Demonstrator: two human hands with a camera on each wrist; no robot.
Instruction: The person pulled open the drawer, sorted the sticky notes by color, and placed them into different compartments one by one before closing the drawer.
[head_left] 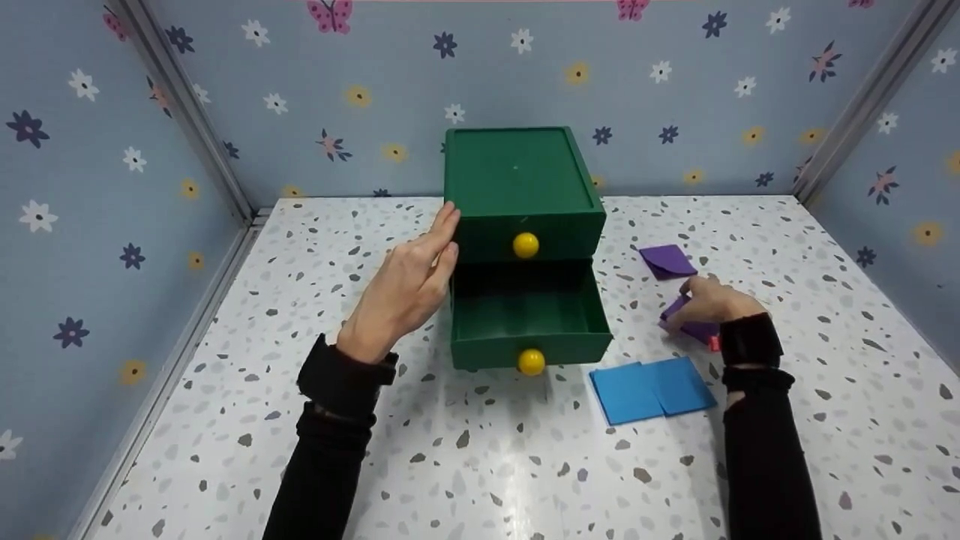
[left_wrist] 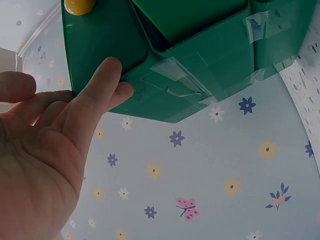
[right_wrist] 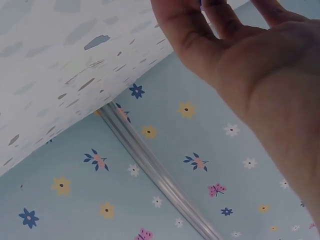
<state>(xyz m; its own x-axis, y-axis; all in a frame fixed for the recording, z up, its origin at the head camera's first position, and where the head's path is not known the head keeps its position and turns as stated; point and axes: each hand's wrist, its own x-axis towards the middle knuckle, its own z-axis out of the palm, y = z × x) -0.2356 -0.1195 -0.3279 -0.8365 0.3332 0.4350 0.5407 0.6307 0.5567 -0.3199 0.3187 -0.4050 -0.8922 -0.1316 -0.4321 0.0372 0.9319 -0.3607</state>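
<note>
Two purple folded pieces (head_left: 667, 261) on table (head_left: 450, 465), right of green drawer unit (head_left: 517, 172) | right hand (head_left: 706, 301) over nearer piece (head_left: 700, 331), pinch can't be told | left hand (head_left: 405, 281) straight-fingered, gripping nothing, against unit | likely light, thin, pliable; take by folded edge

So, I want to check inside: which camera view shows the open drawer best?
The head view: it looks into the open drawer and shows its front and yellow knob. The left wrist view catches only part of its outside; the right wrist view, none.
</note>
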